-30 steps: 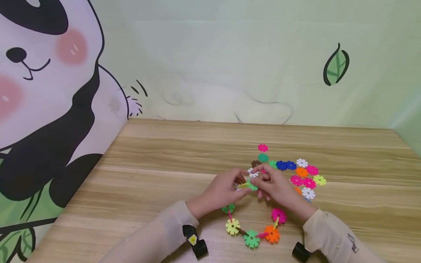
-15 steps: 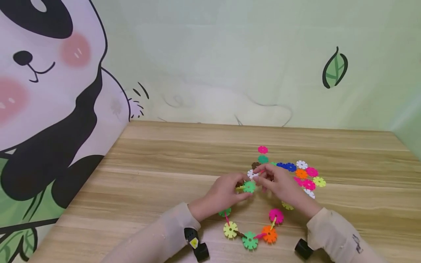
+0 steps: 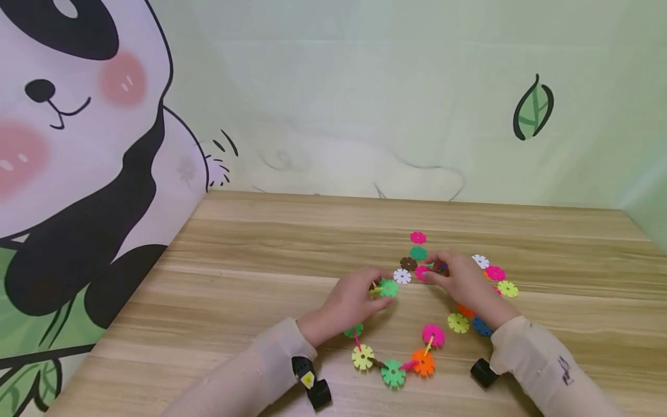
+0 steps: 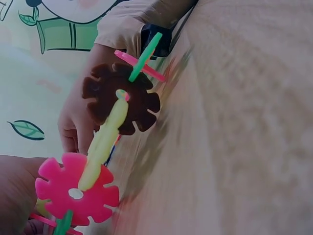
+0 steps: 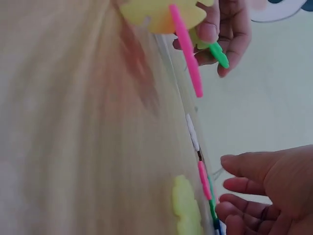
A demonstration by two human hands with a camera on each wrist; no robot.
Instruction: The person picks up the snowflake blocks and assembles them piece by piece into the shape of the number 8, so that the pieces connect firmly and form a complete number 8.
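Note:
My left hand (image 3: 354,295) pinches a light green snowflake disc (image 3: 388,288) with a yellow disc (image 3: 374,291) slotted to it. From there a chain of interlocked discs curves toward me, through a pale yellow one (image 3: 363,357), a green one (image 3: 393,374) and an orange one (image 3: 424,363), to a pink end disc (image 3: 433,335). My right hand (image 3: 464,281) reaches over the loose discs, fingertips right at a flat pink disc (image 3: 421,273). In the right wrist view the right hand's (image 5: 274,191) fingers are apart, loosely bent, holding nothing.
Loose discs lie on the wooden table (image 3: 260,243): a white one (image 3: 402,276), a brown one (image 3: 409,264), a teal one (image 3: 418,253) and several more at right, including a yellow (image 3: 458,323) and a blue (image 3: 482,326). A panda-printed wall (image 3: 333,104) stands behind.
My right hand has left the green disc and moved right and away to the loose pink disc. The left hand keeps hold of the chain and has shifted slightly left.

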